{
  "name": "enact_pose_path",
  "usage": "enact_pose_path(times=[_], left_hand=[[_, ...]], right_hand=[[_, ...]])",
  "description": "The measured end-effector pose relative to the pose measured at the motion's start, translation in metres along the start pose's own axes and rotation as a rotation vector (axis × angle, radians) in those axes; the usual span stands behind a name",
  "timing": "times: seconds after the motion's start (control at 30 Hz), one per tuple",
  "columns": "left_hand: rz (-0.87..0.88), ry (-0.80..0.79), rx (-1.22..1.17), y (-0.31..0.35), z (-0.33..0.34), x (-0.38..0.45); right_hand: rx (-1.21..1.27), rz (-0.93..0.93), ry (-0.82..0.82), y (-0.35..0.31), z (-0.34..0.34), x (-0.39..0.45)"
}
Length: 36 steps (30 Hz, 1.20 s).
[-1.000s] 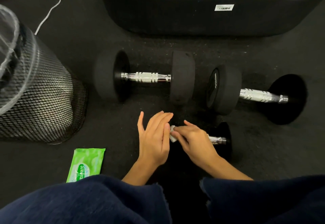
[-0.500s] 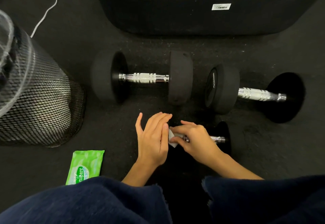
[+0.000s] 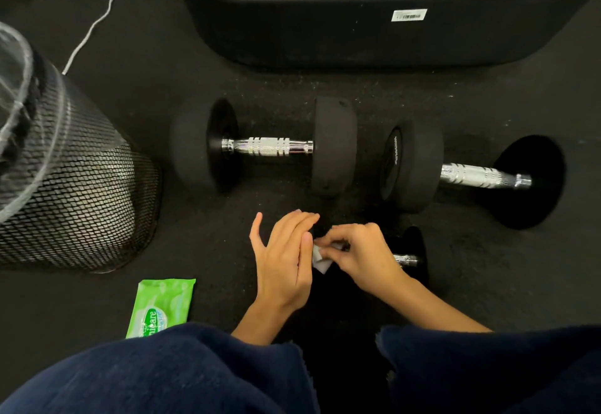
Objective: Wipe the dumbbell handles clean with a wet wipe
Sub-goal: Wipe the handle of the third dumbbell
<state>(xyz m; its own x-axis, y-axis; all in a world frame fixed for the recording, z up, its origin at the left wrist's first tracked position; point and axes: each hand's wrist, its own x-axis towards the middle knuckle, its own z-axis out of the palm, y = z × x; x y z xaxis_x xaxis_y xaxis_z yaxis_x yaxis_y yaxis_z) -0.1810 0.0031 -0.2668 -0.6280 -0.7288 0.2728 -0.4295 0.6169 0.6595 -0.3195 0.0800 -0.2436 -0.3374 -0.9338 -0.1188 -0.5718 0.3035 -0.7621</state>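
Black floor carries everything: wipe pack (image 3: 161,307) leftmost. Left hand (image 3: 282,259), fingers straight, steadies the near dumbbell (image 3: 410,259); right hand (image 3: 364,256) pinches the wet wipe (image 3: 320,259) on its handle. Wiping underway; next, likely, the two far dumbbells' handles.

The dumbbell handles (image 3: 266,146) are bright polished metal with knurled rough bands; their heads (image 3: 335,145) look matt black rubber. The floor (image 3: 487,283) is dark and grainy. Left of the handles, the bin (image 3: 81,186) is black wire mesh, and the wipe pack (image 3: 161,306) glossy green plastic.
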Motion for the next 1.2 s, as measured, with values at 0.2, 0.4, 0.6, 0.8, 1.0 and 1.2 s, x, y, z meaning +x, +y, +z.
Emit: enact_pose_path(times=[0.2,0.4,0.6,0.8,1.0,1.2], left_hand=[[-0.007,-0.019,0.003,0.0,-0.002,0.002],[-0.029,-0.041,0.003,0.002,-0.004,0.008],[-0.035,-0.037,-0.001,0.002,-0.003,0.005],[-0.016,0.003,0.004,0.004,0.0,0.001],[-0.015,0.006,0.011,0.004,-0.001,0.002],[-0.017,-0.002,0.017,0.003,-0.001,0.004]], right_hand=[[-0.093,0.087,-0.03,-0.003,0.001,0.006],[-0.255,-0.328,0.184,0.011,0.025,-0.03],[-0.236,-0.399,0.263,0.022,0.025,-0.032],[-0.103,0.036,0.109,-0.004,0.01,0.0],[-0.177,0.195,-0.092,-0.016,0.004,0.024],[-0.196,-0.123,0.161,-0.004,0.024,-0.022]])
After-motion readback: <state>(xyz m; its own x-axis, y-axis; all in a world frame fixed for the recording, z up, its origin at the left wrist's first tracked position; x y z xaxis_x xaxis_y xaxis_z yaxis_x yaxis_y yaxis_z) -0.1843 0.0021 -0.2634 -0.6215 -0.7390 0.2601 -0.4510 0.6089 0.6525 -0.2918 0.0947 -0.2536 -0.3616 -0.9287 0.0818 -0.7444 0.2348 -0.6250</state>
